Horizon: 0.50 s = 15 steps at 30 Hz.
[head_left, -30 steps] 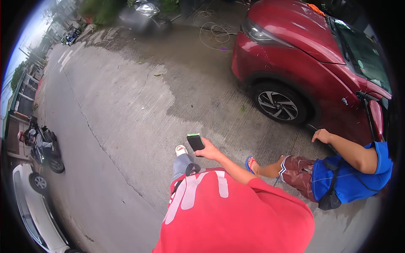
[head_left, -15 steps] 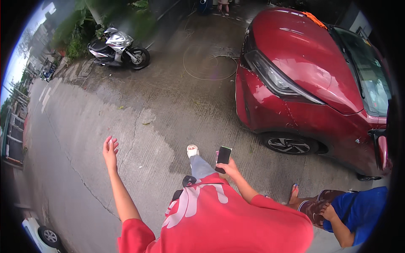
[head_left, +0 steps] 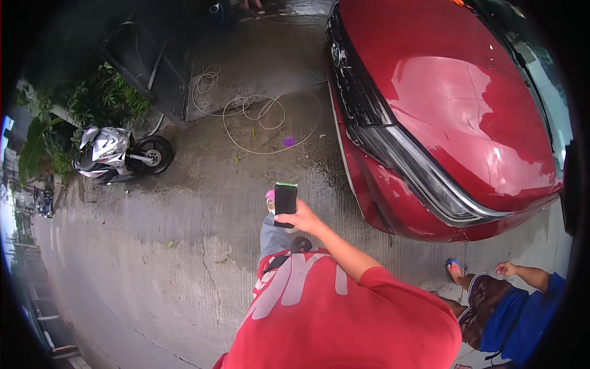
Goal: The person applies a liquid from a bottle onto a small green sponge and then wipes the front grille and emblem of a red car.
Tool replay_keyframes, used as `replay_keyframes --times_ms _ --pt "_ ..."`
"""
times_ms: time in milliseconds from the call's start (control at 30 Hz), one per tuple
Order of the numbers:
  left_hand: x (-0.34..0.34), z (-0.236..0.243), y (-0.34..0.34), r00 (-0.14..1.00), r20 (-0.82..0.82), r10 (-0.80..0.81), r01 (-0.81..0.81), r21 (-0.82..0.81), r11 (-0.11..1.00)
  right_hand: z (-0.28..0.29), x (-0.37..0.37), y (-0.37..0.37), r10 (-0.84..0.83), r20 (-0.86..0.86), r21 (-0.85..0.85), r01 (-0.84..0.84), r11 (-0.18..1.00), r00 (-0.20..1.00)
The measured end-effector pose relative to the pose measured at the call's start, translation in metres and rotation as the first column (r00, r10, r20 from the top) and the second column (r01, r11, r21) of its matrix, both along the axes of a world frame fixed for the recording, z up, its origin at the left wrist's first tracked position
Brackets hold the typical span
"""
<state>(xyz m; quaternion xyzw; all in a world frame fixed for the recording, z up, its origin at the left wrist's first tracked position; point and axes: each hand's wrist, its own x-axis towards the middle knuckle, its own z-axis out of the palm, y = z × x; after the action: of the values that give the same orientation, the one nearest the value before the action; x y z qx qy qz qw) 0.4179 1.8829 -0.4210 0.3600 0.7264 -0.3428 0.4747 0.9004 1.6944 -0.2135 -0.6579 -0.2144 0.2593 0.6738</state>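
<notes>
My right hand [head_left: 300, 218] is closed round a dark, flat smartphone [head_left: 286, 205] with a green strip along its top edge. It is held out in front of my red shirt, above my stepping leg. A small pink patch [head_left: 270, 194] shows just left of the phone; what it is I cannot tell. My left hand is out of the picture. To the right stands a red car [head_left: 448, 111], its grille and headlight [head_left: 430, 178] facing the pavement ahead, apart from my hand.
A pale hose [head_left: 246, 150] lies in loops on the wet concrete ahead, by a purple thing [head_left: 289, 142]. A silver motorbike [head_left: 107, 154] stands at left beside plants and a dark gate [head_left: 150, 67]. At lower right is another person in a blue top [head_left: 522, 320] and sandals.
I have moved forward and the view has turned, so the car's front and hose appear larger. My left hand has left the picture. The phone stays in my right hand. The other person's arm has stretched out.
</notes>
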Motion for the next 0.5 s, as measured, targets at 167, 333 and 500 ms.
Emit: replay_keyframes --times_ms 167,333,500 --pt "0.265 -0.046 0.22 0.957 0.082 -0.278 0.255 0.221 0.941 -0.035 0.146 0.016 -0.194 -0.397 0.102 0.253 0.962 0.897" --pt "0.714 0.074 0.409 0.548 0.494 -0.675 0.027 0.796 0.604 0.004 0.262 0.019 -0.451 -0.486 0.107 0.563 0.819 0.748" --pt "1.03 0.287 0.227 -0.051 0.735 -0.676 0.249 0.665 0.704 -0.009 0.385 0.022 -0.597 -0.591 0.146 0.8 0.582 0.542"
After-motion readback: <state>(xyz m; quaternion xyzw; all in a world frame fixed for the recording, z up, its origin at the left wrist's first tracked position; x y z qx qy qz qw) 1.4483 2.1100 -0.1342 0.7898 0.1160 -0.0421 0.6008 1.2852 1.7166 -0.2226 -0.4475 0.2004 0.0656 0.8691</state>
